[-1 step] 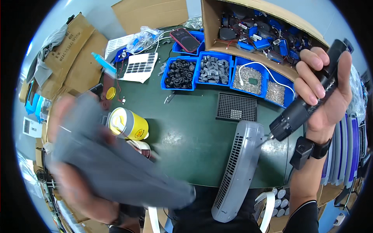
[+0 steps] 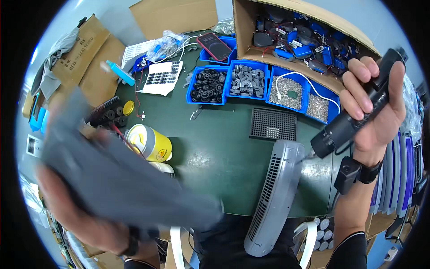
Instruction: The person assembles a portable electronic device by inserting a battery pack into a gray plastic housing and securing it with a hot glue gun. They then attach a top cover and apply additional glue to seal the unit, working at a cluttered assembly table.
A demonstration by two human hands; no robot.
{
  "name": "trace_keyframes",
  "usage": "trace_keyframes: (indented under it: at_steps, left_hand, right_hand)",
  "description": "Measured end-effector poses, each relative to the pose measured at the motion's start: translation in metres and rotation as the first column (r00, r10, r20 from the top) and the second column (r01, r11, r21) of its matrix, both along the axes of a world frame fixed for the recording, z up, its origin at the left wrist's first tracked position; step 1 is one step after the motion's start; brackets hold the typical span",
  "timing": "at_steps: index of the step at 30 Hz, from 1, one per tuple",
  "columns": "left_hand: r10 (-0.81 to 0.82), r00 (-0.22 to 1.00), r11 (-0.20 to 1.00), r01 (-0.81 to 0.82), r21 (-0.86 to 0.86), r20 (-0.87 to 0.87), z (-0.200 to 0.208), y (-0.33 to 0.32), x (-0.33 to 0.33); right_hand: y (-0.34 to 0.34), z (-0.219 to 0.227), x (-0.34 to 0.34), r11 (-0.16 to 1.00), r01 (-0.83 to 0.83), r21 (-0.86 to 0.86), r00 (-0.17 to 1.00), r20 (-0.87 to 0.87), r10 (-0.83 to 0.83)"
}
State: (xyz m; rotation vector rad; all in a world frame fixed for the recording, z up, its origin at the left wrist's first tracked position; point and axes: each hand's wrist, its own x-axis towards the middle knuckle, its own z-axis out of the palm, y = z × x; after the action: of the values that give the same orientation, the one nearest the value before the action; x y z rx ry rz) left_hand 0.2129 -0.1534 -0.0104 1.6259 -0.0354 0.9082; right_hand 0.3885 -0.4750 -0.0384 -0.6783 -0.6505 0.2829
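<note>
Right hand (image 2: 374, 112) wrapped tight round a black electric screwdriver (image 2: 356, 112) — tip touching the upper edge of a grey slatted cover (image 2: 273, 197) on the green table (image 2: 215, 148). Left hand (image 2: 85, 219) grips a blurred grey panel (image 2: 112, 179) — fingers closed under it, beside a yellow jug (image 2: 150, 142).

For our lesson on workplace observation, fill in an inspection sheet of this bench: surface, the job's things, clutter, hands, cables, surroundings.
Surface: dark green bench top, bare in the middle.
Job's things: black electric screwdriver with its tip at a grey vented panel; a second grey panel, motion-blurred.
Clutter: blue parts bins of black and grey pieces and screws, black grid tray, yellow container, phone.
Hands: right hand grips the screwdriver; left hand holds the blurred panel.
Cables: white cable over a screw bin; thin red wires at left.
Surroundings: cardboard boxes behind, stacked grey panels at right.
</note>
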Motion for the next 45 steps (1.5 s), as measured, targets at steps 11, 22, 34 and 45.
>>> trace_keyframes:
  at_steps: [11, 22, 34, 45]
  left_hand:
    - [0.2, 0.968, 0.948, -0.231, 0.221, 0.153, -0.048, 0.041, 0.145]
    - [0.348, 0.936, 0.883, -0.344, 0.319, 0.044, -0.053, 0.046, 0.127]
    - [0.345, 0.938, 0.845, -0.297, 0.445, -0.029, -0.053, 0.057, 0.12]
    - [0.579, 0.742, 0.67, -0.669, 0.321, 0.338, -0.055, 0.015, 0.072]
  right_hand:
    - [0.013, -0.049, 0.007, 0.826, 0.534, -0.177, 0.845, 0.082, -0.529]
    - [0.04, -0.087, 0.031, 0.806, 0.495, -0.324, 0.868, 0.147, -0.474]
    - [0.052, -0.097, 0.033, 0.807, 0.449, -0.383, 0.891, 0.125, -0.436]
    - [0.072, -0.084, 0.012, 0.69, 0.557, -0.461, 0.83, 0.291, -0.476]
